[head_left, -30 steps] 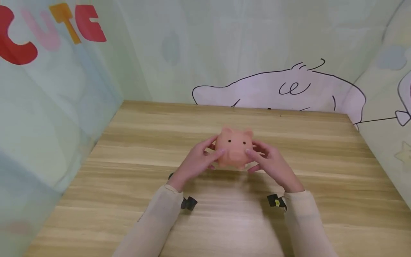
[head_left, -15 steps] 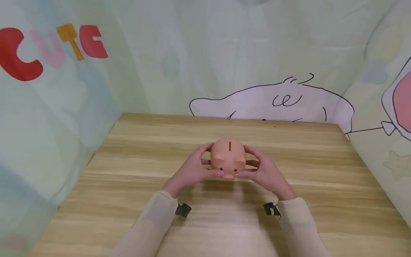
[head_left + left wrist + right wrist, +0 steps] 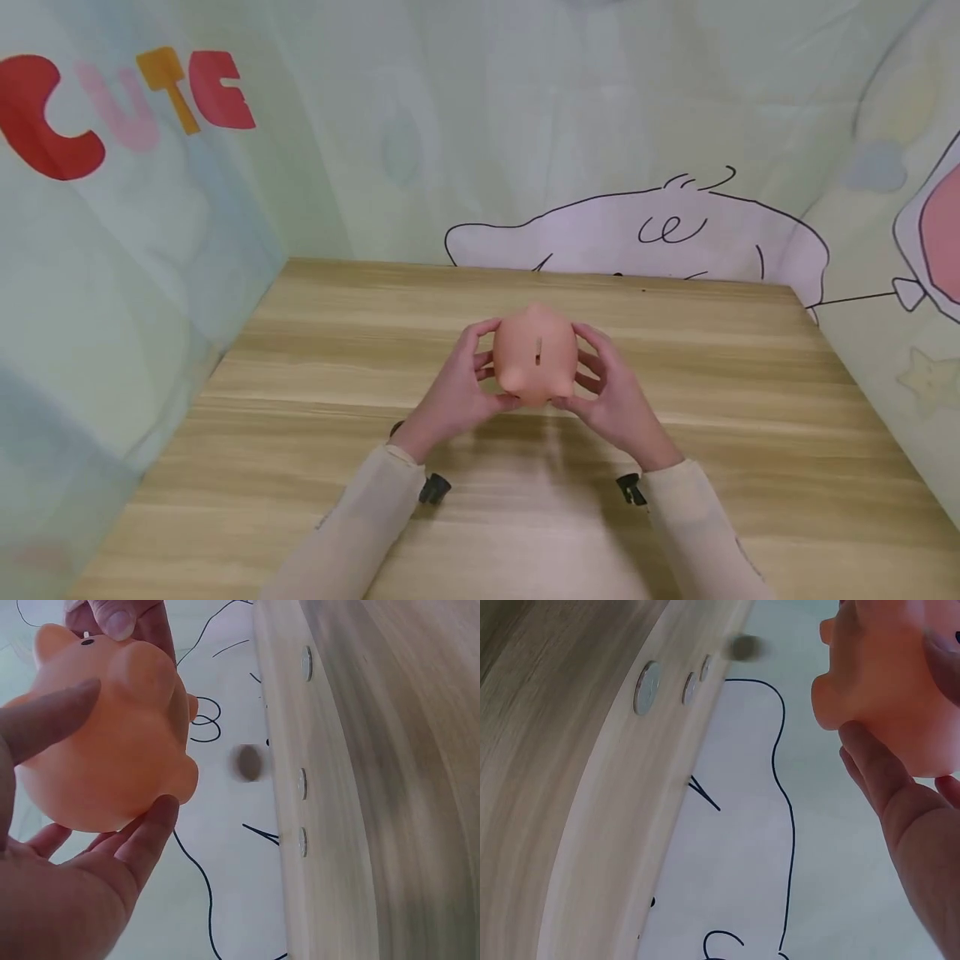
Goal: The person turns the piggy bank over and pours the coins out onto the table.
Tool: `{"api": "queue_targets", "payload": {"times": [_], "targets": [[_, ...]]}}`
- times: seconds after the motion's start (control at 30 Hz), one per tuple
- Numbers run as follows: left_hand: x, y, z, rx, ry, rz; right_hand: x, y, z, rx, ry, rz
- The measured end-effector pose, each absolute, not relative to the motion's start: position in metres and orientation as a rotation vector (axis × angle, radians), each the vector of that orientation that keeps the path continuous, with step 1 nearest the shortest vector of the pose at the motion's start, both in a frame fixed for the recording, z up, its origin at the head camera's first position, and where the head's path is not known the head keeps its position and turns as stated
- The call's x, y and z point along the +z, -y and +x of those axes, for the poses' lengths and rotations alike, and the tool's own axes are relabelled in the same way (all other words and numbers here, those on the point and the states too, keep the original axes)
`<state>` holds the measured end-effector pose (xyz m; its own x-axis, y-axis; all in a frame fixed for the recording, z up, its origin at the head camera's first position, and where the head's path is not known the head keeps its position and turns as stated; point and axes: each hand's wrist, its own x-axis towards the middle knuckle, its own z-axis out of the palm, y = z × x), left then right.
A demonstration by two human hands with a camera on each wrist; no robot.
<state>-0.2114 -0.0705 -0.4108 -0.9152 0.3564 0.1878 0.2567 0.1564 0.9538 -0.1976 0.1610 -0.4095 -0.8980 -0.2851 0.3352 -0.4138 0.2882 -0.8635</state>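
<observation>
A pinkish-orange piggy bank is held above the table between both hands, its top slot facing the head camera. My left hand grips one side with the thumb near the face and fingers spread round the body. From the other side my right hand holds it the same way. Beneath it, three silvery coins rest on the table, hidden from the head view. A blurred dark round disc, coin-like, hangs in mid-air between pig and tabletop in both wrist views.
The wood-grain table reaches back to a pale printed cloth with cartoon drawings, which encloses the back and sides. Small black devices sit at both wrists, by the light sleeves.
The piggy bank has tipped: its face has turned down out of the head view and the slot has come into sight. Both hands keep their grip. The head view has shifted slightly.
</observation>
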Motion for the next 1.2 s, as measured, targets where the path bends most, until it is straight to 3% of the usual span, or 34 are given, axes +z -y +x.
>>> {"api": "queue_targets", "payload": {"times": [0.37,0.83,1.2], "targets": [[-0.41,0.075,-0.208,1.809,-2.31,0.485,-0.411,-0.168,-0.196,1.811,2.503,0.576],[-0.396,0.064,-0.21,1.318,-2.504,0.074,-0.399,-0.151,-0.201,1.731,2.821,0.02],[-0.394,0.068,-0.208,1.346,-2.489,0.148,-0.395,-0.155,-0.197,1.815,2.803,0.108]]}}
